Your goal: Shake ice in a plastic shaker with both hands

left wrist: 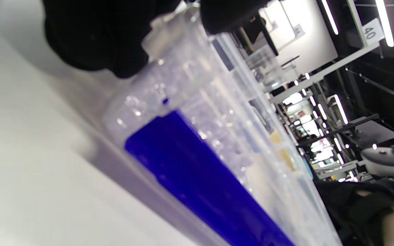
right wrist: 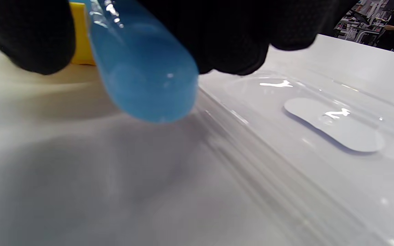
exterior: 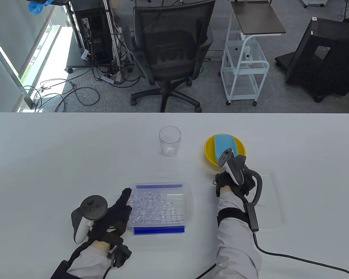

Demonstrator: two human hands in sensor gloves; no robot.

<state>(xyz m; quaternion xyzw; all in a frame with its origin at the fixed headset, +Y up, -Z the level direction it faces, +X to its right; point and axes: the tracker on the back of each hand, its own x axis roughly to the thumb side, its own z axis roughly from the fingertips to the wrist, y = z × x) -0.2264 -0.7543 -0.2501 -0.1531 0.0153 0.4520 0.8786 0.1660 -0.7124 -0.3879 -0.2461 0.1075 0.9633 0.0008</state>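
Note:
A clear plastic shaker cup (exterior: 169, 141) stands upright and uncapped at the table's middle. A clear ice container (exterior: 160, 205) with blue clips holds several ice cubes. My left hand (exterior: 125, 203) holds the container's left edge; in the left wrist view its fingers (left wrist: 97, 37) sit on either side of the container's corner (left wrist: 169, 58). My right hand (exterior: 231, 180) grips the handle of a blue scoop (exterior: 225, 145) that lies in a yellow bowl (exterior: 209, 152). The right wrist view shows the scoop handle (right wrist: 142, 68) held just above the table.
The container's clear lid (exterior: 269, 197) lies flat on the table right of my right hand, also in the right wrist view (right wrist: 320, 119). A cable (exterior: 293, 257) runs from my right arm across the table's front. An office chair (exterior: 170, 49) stands beyond the far edge.

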